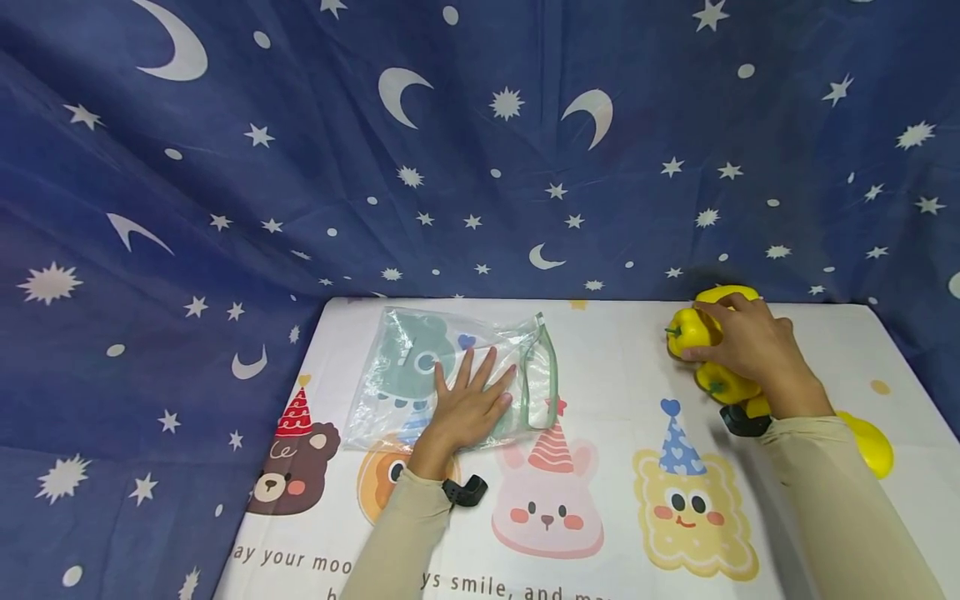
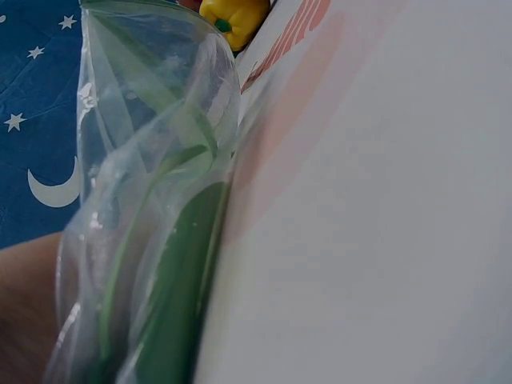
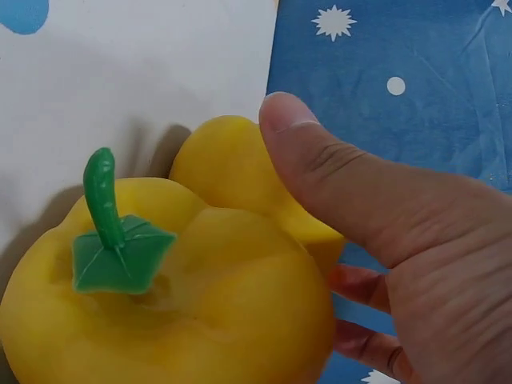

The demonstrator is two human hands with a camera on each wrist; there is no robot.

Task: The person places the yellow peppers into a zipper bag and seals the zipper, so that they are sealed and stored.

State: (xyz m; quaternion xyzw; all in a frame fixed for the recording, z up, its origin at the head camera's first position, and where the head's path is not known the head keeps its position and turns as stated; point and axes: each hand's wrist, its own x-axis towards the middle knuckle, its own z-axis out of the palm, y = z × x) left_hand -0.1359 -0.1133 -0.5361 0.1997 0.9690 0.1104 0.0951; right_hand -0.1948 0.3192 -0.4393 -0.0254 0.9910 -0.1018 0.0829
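My left hand [image 1: 468, 410] lies with its fingers spread on a clear plastic bag [image 1: 390, 417] with a green edge along its right side. Close up in the left wrist view, the bag [image 2: 152, 160] bulges up beside part of the hand [image 2: 28, 296]. At the back right, my right hand [image 1: 757, 346] holds a yellow bell pepper [image 1: 688, 332] with a green stem, thumb on its near side and fingers over it. A second yellow pepper [image 3: 160, 280] lies just in front, its stem facing the right wrist camera. Another yellow thing [image 1: 726, 292] is partly hidden behind the hand.
More yellow pieces lie by the right forearm, one rounded one [image 1: 868, 446] to its right and part of another [image 1: 757, 406] under the wrist. A white cloth [image 1: 600, 375] with cartoon prints covers the table. A blue star-and-moon curtain [image 1: 480, 150] hangs along the back and left.
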